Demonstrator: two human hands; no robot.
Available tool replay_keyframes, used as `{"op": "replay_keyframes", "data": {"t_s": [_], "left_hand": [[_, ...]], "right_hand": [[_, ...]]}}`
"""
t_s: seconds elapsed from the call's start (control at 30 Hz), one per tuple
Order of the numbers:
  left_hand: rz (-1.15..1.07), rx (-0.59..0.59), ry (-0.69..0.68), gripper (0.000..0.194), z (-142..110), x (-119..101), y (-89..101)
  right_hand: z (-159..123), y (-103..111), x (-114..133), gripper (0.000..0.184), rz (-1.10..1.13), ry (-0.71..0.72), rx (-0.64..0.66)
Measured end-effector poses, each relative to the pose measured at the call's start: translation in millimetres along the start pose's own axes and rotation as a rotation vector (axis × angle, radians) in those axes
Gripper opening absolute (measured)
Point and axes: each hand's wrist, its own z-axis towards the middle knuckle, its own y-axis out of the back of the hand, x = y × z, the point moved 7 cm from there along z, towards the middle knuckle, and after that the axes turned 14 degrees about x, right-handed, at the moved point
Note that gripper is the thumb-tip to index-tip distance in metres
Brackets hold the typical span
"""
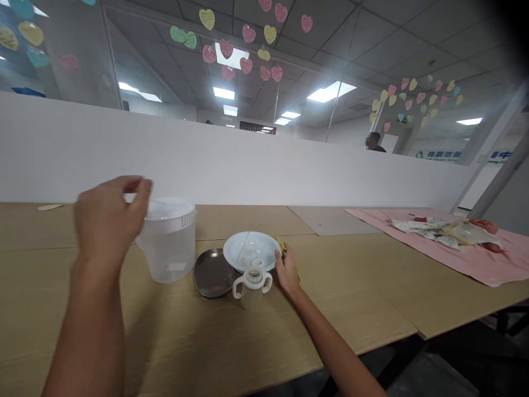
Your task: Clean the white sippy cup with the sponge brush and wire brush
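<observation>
My left hand is raised at the left edge of a translucent white plastic bucket with a lid. Its thumb and fingertips come together in a pinch; whatever lies between them is too small to tell. My right hand grips the right rim of a white bowl, thumb at the rim. Inside the bowl lie small clear-white parts and a thin line like a straw. Just in front stands a clear two-handled baby bottle with its top off. Behind my right fingers shows a yellow-green thing, partly hidden.
A round metal tray lies between bucket and bowl. On the wooden table, a pink cloth at the right bears a baby doll and printed cloth. A flat wooden piece lies far left. A white wall borders the back.
</observation>
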Motion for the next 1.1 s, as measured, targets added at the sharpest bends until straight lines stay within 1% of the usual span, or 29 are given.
{"op": "replay_keyframes", "data": {"t_s": [0.03, 0.07, 0.1, 0.13, 0.17, 0.2, 0.27, 0.3, 0.33, 0.37, 0.4, 0.47, 0.5, 0.57, 0.7, 0.8, 0.9, 1.0, 1.1], "left_hand": [[-0.021, 0.016, -0.082, 0.029, -6.3, -23.0, -7.2], [-0.093, 0.107, -0.181, 0.030, -11.6, -44.3, -24.0], [-0.162, 0.226, -0.276, 0.029, -17.3, -62.4, -46.6], [-0.186, 0.405, -0.357, 0.030, -24.3, -76.7, -76.8], [-0.169, 0.580, -0.414, 0.030, -33.1, -85.5, -109.0], [-0.114, 0.721, -0.446, 0.030, -42.3, -88.3, -139.9], [0.044, 0.889, -0.477, 0.031, -58.7, -81.9, -192.1], [0.124, 0.961, -0.496, 0.032, -66.9, -75.9, -213.6], [0.185, 1.024, -0.503, 0.032, -74.1, -68.6, -231.1], [0.208, 1.057, -0.529, 0.030, -79.8, -63.4, -243.2], [0.234, 1.066, -0.541, 0.029, -83.1, -58.2, -251.2], [0.278, 1.064, -0.538, 0.029, -84.9, -49.5, -259.2], [0.303, 1.061, -0.526, 0.030, -84.2, -46.2, -260.6], [0.348, 1.059, -0.512, 0.034, -82.1, -43.2, -260.8], [0.400, 1.045, -0.569, 0.038, -80.6, -48.7, -256.9], [0.396, 1.063, -0.569, 0.041, -80.1, -49.6, -255.4], [0.332, 1.039, -0.540, 0.045, -75.4, -47.6, -253.7], [0.193, 0.935, -0.476, 0.046, -64.7, -44.4, -249.7], [-0.036, 0.840, -0.389, 0.041, -54.3, -41.3, -245.3]], "right_hand": [[0.9, 3.3, -2.9, 0.053, -0.015, -0.020, -0.020], [1.5, 7.0, -6.4, 0.055, -0.044, -0.045, -0.041], [2.0, 11.0, -10.4, 0.057, -0.085, -0.077, -0.064], [2.1, 15.2, -14.7, 0.057, -0.133, -0.117, -0.087], [2.0, 19.4, -18.9, 0.056, -0.179, -0.160, -0.108], [1.8, 23.1, -22.4, 0.054, -0.222, -0.199, -0.123], [2.0, 27.6, -26.6, 0.049, -0.300, -0.262, -0.117], [2.7, 27.8, -27.5, 0.046, -0.342, -0.288, -0.088], [3.7, 26.5, -28.0, 0.044, -0.393, -0.314, -0.037], [4.5, 24.3, -28.5, 0.043, -0.448, -0.344, 0.026], [5.0, 22.0, -28.9, 0.041, -0.500, -0.372, 0.088], [4.8, 18.3, -29.1, 0.037, -0.574, -0.411, 0.188], [4.4, 17.3, -28.8, 0.035, -0.597, -0.421, 0.216], [3.6, 16.2, -28.0, 0.030, -0.625, -0.424, 0.244], [2.5, 12.1, -28.7, 0.026, -0.668, -0.408, 0.294], [2.2, 9.9, -31.0, 0.024, -0.666, -0.415, 0.322], [2.4, 10.2, -32.1, 0.022, -0.648, -0.429, 0.331], [2.7, 15.7, -32.8, 0.024, -0.612, -0.450, 0.298], [3.1, 25.3, -35.3, 0.031, -0.549, -0.459, 0.220]]}}
